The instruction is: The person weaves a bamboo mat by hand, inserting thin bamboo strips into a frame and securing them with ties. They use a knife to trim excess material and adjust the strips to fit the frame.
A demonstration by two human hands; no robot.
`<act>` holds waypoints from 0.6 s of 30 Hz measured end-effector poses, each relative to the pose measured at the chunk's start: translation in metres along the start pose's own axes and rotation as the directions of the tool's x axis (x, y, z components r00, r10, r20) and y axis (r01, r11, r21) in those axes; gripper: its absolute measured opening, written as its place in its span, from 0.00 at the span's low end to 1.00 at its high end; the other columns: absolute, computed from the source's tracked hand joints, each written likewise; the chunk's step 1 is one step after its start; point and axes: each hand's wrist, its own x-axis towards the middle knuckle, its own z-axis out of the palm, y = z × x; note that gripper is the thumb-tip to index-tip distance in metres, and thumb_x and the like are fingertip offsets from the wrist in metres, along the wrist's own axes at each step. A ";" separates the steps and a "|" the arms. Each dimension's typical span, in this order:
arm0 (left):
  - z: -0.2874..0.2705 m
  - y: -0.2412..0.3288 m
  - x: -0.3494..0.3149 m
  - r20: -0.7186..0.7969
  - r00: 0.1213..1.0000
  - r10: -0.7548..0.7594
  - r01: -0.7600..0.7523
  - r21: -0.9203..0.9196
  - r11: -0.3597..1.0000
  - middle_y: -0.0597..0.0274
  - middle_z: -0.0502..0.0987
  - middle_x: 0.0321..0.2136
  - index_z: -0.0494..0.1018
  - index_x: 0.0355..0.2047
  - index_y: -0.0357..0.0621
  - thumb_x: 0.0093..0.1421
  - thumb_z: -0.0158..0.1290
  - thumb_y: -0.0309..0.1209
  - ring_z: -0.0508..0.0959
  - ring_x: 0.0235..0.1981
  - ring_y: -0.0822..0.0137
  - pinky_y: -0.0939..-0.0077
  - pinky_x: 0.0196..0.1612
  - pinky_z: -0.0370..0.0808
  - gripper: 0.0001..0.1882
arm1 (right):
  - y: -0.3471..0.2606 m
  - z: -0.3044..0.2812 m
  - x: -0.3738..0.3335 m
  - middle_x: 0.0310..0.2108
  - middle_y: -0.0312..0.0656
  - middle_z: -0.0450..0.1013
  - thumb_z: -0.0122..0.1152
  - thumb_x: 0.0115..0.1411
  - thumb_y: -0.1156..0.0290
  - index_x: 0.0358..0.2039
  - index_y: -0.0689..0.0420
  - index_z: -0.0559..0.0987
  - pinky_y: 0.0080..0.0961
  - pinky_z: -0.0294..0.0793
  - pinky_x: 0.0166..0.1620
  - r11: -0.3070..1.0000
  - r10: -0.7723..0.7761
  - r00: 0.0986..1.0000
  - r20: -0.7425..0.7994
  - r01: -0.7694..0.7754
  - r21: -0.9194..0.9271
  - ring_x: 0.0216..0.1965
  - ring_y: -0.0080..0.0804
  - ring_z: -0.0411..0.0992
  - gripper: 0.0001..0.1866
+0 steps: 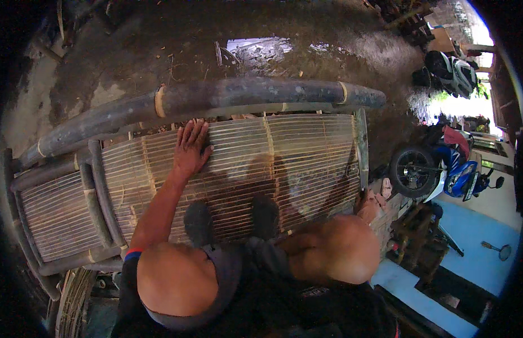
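My left hand (192, 147) lies palm down near the far edge of a slatted bamboo panel (233, 174), its thumb apart from the fingers and nothing visibly held. Thin pale strips run lengthwise along the panel, crossed by a few thicker bands. Just beyond my fingertips stretches a thick dark bamboo pole (244, 94) with pale rings at its joints. Two dark grey foot-like shapes (265, 217) show at the panel's near side, between my bare knees. I cannot make out my right hand.
Bamboo posts (98, 197) separate a smaller slatted section (59, 217) on the left. Wet dark ground (177, 34) spreads beyond the pole. A blue motorbike (456, 172) stands at right, with a white scooter (456, 73) farther off. Pinkish rubble (377, 203) lies beside the panel's right end.
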 end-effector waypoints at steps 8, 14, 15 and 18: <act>-0.008 -0.003 -0.005 0.022 1.000 0.020 -0.022 0.056 0.998 0.61 0.54 0.70 0.55 0.70 0.52 0.61 0.55 0.46 0.51 0.72 0.54 0.51 0.72 0.47 0.39 | -0.046 0.026 -0.169 0.43 0.50 0.74 0.55 0.63 0.59 0.60 0.45 0.70 0.37 0.71 0.41 0.970 0.094 0.875 0.475 -0.187 0.153 0.39 0.46 0.73 0.25; -0.004 0.004 0.000 0.101 0.994 -0.029 0.015 0.133 0.991 0.60 0.52 0.71 0.51 0.71 0.53 0.63 0.52 0.49 0.48 0.72 0.53 0.51 0.73 0.42 0.40 | -0.047 0.016 -0.187 0.45 0.53 0.72 0.57 0.62 0.60 0.58 0.49 0.70 0.41 0.70 0.44 0.969 0.080 0.874 0.479 -0.182 0.170 0.42 0.50 0.72 0.24; -0.005 0.005 0.000 0.123 0.992 -0.041 0.022 0.151 0.988 0.60 0.51 0.71 0.50 0.71 0.54 0.63 0.51 0.49 0.48 0.72 0.52 0.51 0.73 0.41 0.40 | -0.046 0.014 -0.188 0.45 0.54 0.72 0.57 0.62 0.60 0.58 0.50 0.71 0.41 0.69 0.45 0.969 0.082 0.875 0.476 -0.182 0.168 0.43 0.50 0.71 0.24; -0.003 0.003 -0.002 0.110 0.994 -0.029 0.011 0.168 0.986 0.59 0.49 0.72 0.49 0.71 0.54 0.64 0.49 0.51 0.46 0.73 0.52 0.51 0.73 0.40 0.40 | -0.046 0.008 -0.201 0.46 0.55 0.71 0.58 0.62 0.61 0.57 0.53 0.71 0.43 0.69 0.46 0.966 0.096 0.881 0.463 -0.196 0.171 0.44 0.52 0.70 0.24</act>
